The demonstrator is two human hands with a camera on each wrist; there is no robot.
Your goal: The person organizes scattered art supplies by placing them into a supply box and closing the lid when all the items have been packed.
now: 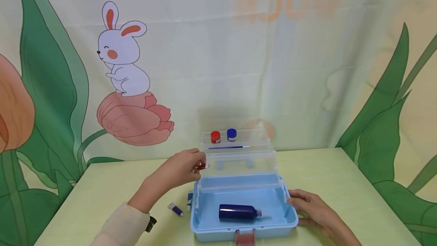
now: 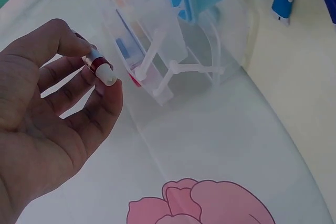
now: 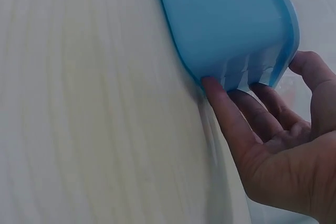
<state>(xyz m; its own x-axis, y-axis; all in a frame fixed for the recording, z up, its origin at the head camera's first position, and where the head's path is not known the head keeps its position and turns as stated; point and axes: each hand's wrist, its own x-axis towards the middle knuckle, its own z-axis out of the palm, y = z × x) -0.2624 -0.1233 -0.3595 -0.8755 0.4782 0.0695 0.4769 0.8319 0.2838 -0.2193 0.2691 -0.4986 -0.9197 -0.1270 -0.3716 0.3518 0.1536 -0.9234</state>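
the left hand (image 1: pixel 186 166) pinched a red tube (image 1: pixel 202 166) at the box's (image 1: pixel 205 235) ten o'clock, beside the open lid (image 1: pixel 264 161). the right hand (image 1: pixel 315 208) gripped the box's end at three. a red pot (image 1: pixel 215 137), blue pot (image 1: pixel 231 135) and brush (image 1: pixel 225 147) rested on the lid at twelve; a bottle (image 1: pixel 237 212) lay inside the box, a blue tube (image 1: pixel 189 200) and purple tube (image 1: pixel 176 209) outside at nine. this looked like stowing the red tube (lid or box, i couldn't tell); the next move seemed to call for lowering and releasing it.

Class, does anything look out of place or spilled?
No spill shows. Slightly untidy: the purple tube and blue tube lie loose outside the blue box, and the dark bottle lies on its side inside it.
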